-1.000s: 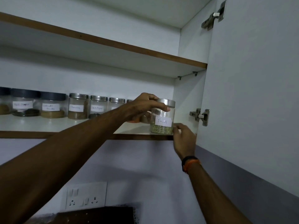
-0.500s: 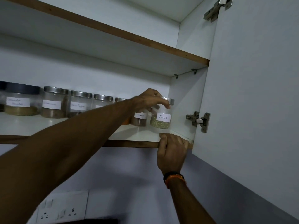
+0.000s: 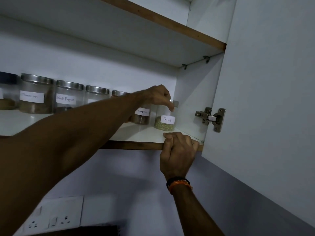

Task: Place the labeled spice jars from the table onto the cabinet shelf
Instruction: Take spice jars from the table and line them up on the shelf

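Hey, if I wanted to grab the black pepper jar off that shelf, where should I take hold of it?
Probably best to grip the Black Pepper jar around its steel lid, reaching straight in from the shelf's open front. It stands upright in a tight row, with neighbouring jars close on both sides, so fingers would hardly fit round the body.

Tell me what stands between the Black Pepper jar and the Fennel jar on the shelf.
In the head view, between the Black Pepper jar and the Fennel jar stand two steel-lidded jars mostly hidden by the left forearm, then the cinnamon-labelled jar.
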Tool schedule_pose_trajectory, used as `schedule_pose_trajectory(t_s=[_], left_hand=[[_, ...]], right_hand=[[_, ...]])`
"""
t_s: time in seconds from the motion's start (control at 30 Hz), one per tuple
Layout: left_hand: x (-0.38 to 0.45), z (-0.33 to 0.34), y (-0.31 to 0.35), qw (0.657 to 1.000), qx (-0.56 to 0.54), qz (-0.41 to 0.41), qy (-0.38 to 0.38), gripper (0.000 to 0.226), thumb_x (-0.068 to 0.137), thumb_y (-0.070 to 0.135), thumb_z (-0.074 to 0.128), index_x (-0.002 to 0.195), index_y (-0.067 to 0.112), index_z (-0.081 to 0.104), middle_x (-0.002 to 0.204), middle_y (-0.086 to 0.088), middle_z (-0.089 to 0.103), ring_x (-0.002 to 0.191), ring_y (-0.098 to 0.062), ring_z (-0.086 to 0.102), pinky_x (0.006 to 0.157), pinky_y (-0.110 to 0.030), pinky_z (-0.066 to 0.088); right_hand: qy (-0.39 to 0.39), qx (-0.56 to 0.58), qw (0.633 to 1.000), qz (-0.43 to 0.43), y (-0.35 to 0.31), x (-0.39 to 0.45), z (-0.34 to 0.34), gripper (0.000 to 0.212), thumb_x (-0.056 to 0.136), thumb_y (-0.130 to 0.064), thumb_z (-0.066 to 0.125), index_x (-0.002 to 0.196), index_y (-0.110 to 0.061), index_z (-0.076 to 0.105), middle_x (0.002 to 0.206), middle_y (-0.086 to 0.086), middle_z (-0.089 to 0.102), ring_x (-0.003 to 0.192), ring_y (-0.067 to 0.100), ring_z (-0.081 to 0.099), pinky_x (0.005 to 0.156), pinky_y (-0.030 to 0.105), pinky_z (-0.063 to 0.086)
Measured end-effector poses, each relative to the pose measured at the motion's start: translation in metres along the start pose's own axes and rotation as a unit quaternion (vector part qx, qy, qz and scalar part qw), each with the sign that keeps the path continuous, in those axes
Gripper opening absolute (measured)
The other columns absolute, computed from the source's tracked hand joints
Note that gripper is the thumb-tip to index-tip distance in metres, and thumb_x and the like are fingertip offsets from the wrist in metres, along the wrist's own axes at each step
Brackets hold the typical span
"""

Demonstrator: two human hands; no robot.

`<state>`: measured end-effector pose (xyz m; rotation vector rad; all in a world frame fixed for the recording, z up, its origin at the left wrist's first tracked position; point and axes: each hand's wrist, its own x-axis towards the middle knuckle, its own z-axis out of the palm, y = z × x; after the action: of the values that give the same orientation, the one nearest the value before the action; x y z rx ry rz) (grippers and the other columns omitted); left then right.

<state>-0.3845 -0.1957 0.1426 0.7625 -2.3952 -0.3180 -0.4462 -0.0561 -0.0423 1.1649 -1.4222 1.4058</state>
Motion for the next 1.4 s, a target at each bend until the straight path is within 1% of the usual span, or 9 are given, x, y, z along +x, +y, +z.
schedule_pose_trajectory(t_s=[0.07, 0.2, 0.47, 0.6, 0.93, 1.03, 1.13, 1.27, 1.4], left_hand=[[0.004, -0.005, 0.001, 0.998, 0.051, 0.026, -0.004, 0.050, 0.071, 0.036, 0.087, 0.111, 0.009, 0.073, 0.111, -0.002, 0.072, 0.095, -0.017, 0.062, 0.085, -0.036, 0.055], [0.009, -0.009, 0.000, 0.992, 0.116, 0.056, -0.016, 0.051, 0.074, 0.037, 0.086, 0.116, 0.010, 0.074, 0.114, -0.003, 0.073, 0.093, -0.016, 0.063, 0.072, -0.025, 0.050], [0.012, -0.006, -0.002, 0.982, 0.179, 0.064, -0.008, 0.050, 0.084, 0.034, 0.079, 0.124, 0.005, 0.069, 0.121, -0.010, 0.071, 0.093, -0.017, 0.058, 0.077, -0.028, 0.045], [0.013, -0.002, -0.005, 0.978, 0.201, 0.052, -0.001, 0.052, 0.087, 0.034, 0.075, 0.129, 0.004, 0.065, 0.128, -0.012, 0.067, 0.111, -0.027, 0.061, 0.088, -0.035, 0.049], [0.014, 0.002, -0.006, 0.975, 0.221, 0.028, 0.005, 0.050, 0.090, 0.035, 0.072, 0.128, 0.003, 0.063, 0.128, -0.014, 0.066, 0.112, -0.030, 0.060, 0.083, -0.032, 0.044], [0.012, 0.005, -0.006, 0.972, 0.234, 0.023, 0.014, 0.056, 0.092, 0.037, 0.069, 0.137, 0.007, 0.056, 0.139, -0.013, 0.060, 0.122, -0.030, 0.056, 0.096, -0.038, 0.045], [0.002, 0.005, -0.005, 0.972, 0.229, 0.015, 0.041, 0.067, 0.094, 0.038, 0.067, 0.152, 0.018, 0.040, 0.156, -0.007, 0.044, 0.139, -0.030, 0.043, 0.114, -0.045, 0.035], [-0.021, -0.009, -0.002, 0.979, 0.199, 0.009, 0.033, 0.074, 0.092, 0.034, 0.070, 0.154, 0.019, 0.034, 0.160, -0.006, 0.037, 0.145, -0.029, 0.036, 0.117, -0.045, 0.031], [-0.056, -0.036, -0.005, 0.980, 0.197, -0.015, 0.016, 0.074, 0.091, 0.025, 0.071, 0.154, 0.015, 0.034, 0.160, -0.007, 0.037, 0.145, -0.027, 0.036, 0.117, -0.044, 0.034]], right_hand=[[0.000, 0.002, 1.000, 0.000, 0.000, -0.001, 0.000, 0.043, 0.097, -0.030, 0.036, 0.087, -0.016, 0.075, 0.090, -0.002, 0.074, 0.081, 0.016, 0.059, 0.081, 0.027, 0.025], [0.008, 0.005, 1.000, -0.003, 0.000, -0.002, 0.001, 0.041, 0.096, -0.028, 0.037, 0.087, -0.017, 0.075, 0.087, -0.002, 0.072, 0.080, 0.016, 0.058, 0.081, 0.028, 0.026], [0.026, 0.018, 0.999, -0.008, 0.000, 0.000, 0.002, 0.041, 0.097, -0.028, 0.038, 0.084, -0.017, 0.075, 0.083, -0.002, 0.071, 0.076, 0.016, 0.057, 0.080, 0.027, 0.026], [0.032, 0.020, 0.999, -0.009, 0.000, -0.001, 0.003, 0.041, 0.097, -0.029, 0.037, 0.083, -0.017, 0.075, 0.082, -0.002, 0.071, 0.075, 0.016, 0.056, 0.079, 0.026, 0.024], [0.030, 0.017, 0.999, -0.008, 0.004, -0.001, 0.007, 0.041, 0.097, -0.029, 0.037, 0.083, -0.017, 0.074, 0.081, -0.002, 0.070, 0.074, 0.016, 0.056, 0.080, 0.027, 0.024], [0.031, 0.017, 0.999, -0.012, 0.005, 0.000, 0.006, 0.040, 0.097, -0.028, 0.038, 0.081, -0.015, 0.072, 0.081, -0.001, 0.070, 0.073, 0.016, 0.055, 0.078, 0.029, 0.027], [0.025, 0.013, 1.000, -0.011, 0.007, 0.001, 0.004, 0.041, 0.097, -0.028, 0.037, 0.081, -0.015, 0.072, 0.081, 0.000, 0.069, 0.073, 0.017, 0.055, 0.078, 0.031, 0.029], [-0.005, -0.003, 1.000, -0.002, 0.010, 0.001, -0.001, 0.042, 0.097, -0.029, 0.035, 0.083, -0.016, 0.072, 0.082, 0.000, 0.068, 0.075, 0.017, 0.053, 0.078, 0.030, 0.025], [-0.058, -0.017, 0.998, 0.014, 0.004, 0.001, -0.007, 0.045, 0.098, -0.032, 0.030, 0.087, -0.017, 0.071, 0.086, 0.001, 0.068, 0.079, 0.020, 0.055, 0.081, 0.035, 0.030]])
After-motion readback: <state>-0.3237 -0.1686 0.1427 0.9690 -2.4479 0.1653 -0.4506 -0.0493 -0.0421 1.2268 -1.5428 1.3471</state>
